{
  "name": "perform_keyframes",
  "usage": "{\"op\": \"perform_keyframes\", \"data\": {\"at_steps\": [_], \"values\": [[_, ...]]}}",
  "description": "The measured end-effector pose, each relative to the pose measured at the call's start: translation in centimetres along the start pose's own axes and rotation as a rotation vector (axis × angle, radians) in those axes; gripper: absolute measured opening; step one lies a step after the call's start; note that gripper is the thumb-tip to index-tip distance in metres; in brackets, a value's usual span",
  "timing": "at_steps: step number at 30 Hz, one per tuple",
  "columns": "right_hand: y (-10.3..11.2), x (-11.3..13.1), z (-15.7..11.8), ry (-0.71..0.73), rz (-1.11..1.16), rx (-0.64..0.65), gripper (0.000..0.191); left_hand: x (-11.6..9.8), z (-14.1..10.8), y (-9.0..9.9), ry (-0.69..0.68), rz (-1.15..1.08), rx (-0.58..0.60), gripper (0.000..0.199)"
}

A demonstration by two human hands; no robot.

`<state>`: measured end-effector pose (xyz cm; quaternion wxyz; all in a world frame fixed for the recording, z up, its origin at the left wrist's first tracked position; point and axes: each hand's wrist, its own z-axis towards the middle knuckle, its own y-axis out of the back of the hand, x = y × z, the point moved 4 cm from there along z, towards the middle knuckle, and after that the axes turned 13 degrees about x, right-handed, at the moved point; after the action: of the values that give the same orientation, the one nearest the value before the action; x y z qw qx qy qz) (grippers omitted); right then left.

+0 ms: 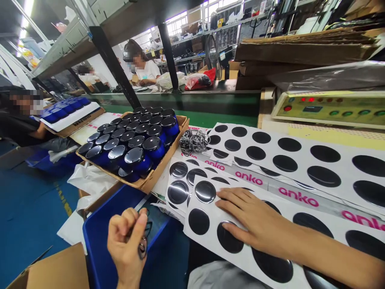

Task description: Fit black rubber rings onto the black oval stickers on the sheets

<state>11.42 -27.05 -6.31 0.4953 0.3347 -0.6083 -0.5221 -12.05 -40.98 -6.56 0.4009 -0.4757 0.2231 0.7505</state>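
Note:
My left hand is raised over a blue bin, its fingers closed on thin dark rings that hang at its palm side. My right hand lies flat with spread fingers on a white sheet bearing black round stickers. Under and behind that sheet are more such sheets. A tangle of dark rings rests beside them. Left of it, a cardboard tray holds several blue cylinders with glossy black tops.
A control box with buttons stands at the back right, below stacked cardboard. Black posts hold a shelf overhead. A person sits behind it; another is at far left by a second tray. An open carton is at lower left.

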Motion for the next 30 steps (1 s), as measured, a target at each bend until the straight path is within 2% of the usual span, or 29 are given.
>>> {"op": "perform_keyframes", "data": {"at_steps": [1, 3, 6, 8, 11, 14, 18, 23, 27, 30], "values": [[0.4, -0.3, 0.8, 0.024, 0.013, 0.034, 0.032, -0.2, 0.3, -0.1, 0.046, -0.062, -0.027, 0.04], [1.3, -0.7, 2.7, 0.118, 0.007, 0.106, 0.029, -0.3, 0.6, -1.2, 0.112, -0.168, 0.003, 0.035], [2.3, -1.1, 5.2, 0.293, -0.041, 0.179, 0.018, -0.1, 0.3, -3.9, 0.141, -0.206, 0.174, 0.03], [2.5, -0.8, 5.8, 0.409, -0.13, 0.207, 0.017, 0.1, 0.1, -5.6, 0.144, -0.227, 0.282, 0.034], [2.0, 0.0, 5.5, 0.542, -0.349, 0.177, 0.026, 0.7, 0.2, -7.1, 0.194, -0.188, 0.348, 0.029], [1.5, 0.4, 5.1, 0.545, -0.453, 0.129, 0.029, 1.2, 0.6, -7.7, 0.246, 0.106, 0.374, 0.024], [1.6, -0.2, 5.5, 0.5, -0.425, 0.13, 0.03, 1.6, 0.7, -8.7, 0.194, 0.479, 0.434, 0.027], [2.5, -1.0, 5.9, 0.505, -0.375, 0.163, 0.025, 2.4, 0.4, -8.9, 0.314, 0.596, 0.501, 0.043], [1.9, -0.7, 6.1, 0.541, -0.399, 0.16, 0.031, 2.5, 0.6, -9.0, 0.275, 0.65, 0.591, 0.051], [1.8, -0.8, 6.6, 0.518, -0.368, 0.149, 0.029, 2.3, 0.8, -9.1, 0.249, 0.646, 0.588, 0.051]]}}
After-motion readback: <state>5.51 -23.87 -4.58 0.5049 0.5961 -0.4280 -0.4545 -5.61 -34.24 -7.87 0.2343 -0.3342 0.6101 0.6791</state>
